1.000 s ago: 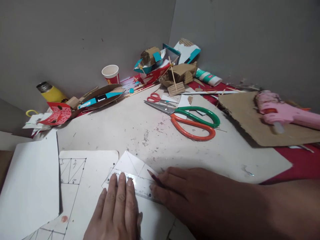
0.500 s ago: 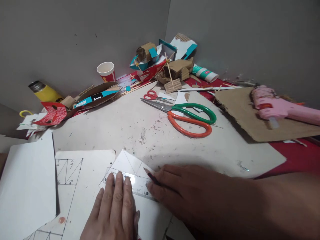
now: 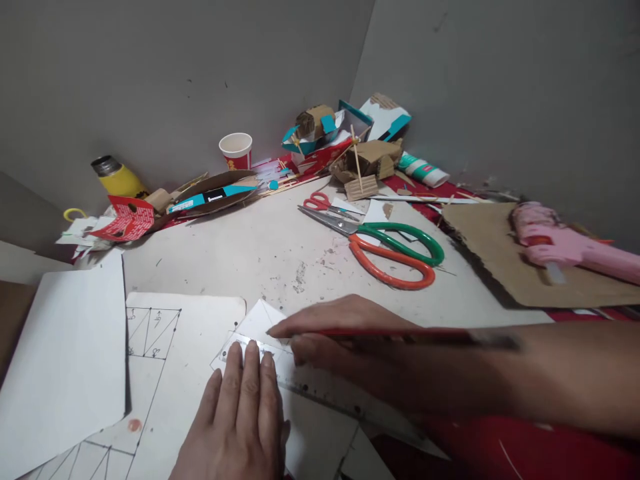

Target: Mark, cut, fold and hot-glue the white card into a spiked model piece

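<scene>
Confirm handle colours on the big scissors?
One green, one orange, on the large scissors; head view shows them clearly.

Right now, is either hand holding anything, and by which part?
The right hand pinches a red pencil near its tip. The left hand grips nothing; it presses flat on a clear ruler.

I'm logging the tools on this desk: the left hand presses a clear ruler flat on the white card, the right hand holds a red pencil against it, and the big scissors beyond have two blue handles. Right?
Not quite. In the head view the big scissors have one green and one orange handle, not blue. The rest holds: the left hand presses the clear ruler on the white card, and the right hand holds the red pencil.
</scene>
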A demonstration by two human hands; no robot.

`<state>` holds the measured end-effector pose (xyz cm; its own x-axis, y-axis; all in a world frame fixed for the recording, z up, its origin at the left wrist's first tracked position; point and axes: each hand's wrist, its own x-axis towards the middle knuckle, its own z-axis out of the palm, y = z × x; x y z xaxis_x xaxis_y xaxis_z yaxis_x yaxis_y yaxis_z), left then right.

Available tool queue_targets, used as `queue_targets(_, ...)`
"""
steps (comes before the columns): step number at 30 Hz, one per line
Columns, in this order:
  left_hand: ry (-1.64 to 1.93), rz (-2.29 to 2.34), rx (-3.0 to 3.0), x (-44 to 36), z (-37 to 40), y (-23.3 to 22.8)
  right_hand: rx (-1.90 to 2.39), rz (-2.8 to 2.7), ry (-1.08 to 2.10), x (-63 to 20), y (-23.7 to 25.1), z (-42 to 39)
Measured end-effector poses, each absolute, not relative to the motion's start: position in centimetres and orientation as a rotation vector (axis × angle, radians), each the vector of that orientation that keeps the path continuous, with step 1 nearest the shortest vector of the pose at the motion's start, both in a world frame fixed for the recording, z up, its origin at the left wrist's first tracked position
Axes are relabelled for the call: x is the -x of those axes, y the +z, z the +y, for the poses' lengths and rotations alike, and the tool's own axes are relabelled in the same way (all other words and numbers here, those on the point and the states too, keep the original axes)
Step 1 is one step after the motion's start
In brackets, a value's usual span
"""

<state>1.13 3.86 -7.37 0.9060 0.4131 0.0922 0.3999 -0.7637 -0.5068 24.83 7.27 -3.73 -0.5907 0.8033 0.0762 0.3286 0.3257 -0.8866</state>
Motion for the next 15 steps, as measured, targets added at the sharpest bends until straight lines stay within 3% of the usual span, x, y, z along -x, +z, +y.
queue_targets(3,0.017,-0.589,2.552,-1.1,3.9,-7.4,1.031,-1.976,1.296,-23.2,-3.9,9.1)
queue_targets(7,0.013,-0.606,2.531,-1.1,3.9,-7.6,1.162,-1.563,1.652,-21.3,-6.0,10.5)
queue_targets(15,-0.008,-0.663,2.533,-1.1,3.6,-7.9,1.205,-1.391,1.687,-20.4,-7.1,10.3)
